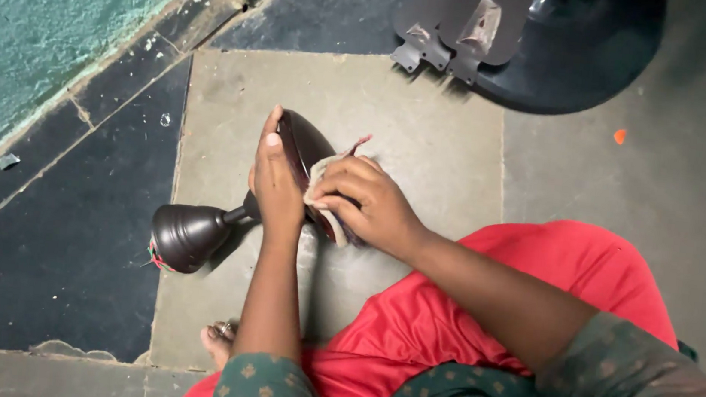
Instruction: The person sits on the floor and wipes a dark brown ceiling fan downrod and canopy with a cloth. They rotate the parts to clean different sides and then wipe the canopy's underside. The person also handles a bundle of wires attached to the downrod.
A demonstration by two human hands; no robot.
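Fingers of my left hand (277,184) lie straight and close together, flat against the smooth dark brown metal fan part (302,146) with its round shiny cup end (187,237), which rests on the rough grey stone floor tile (426,154) in front of my red cloth lap (479,323). My right hand (370,204) curls its fingers tight around a small soft pale rag (319,188) and presses it on that part. Near the top I see dark flat metal fan blades (461,19).

Stone floor (427,145) w/ fan blades (461,19), dark cup-shaped part (187,237).
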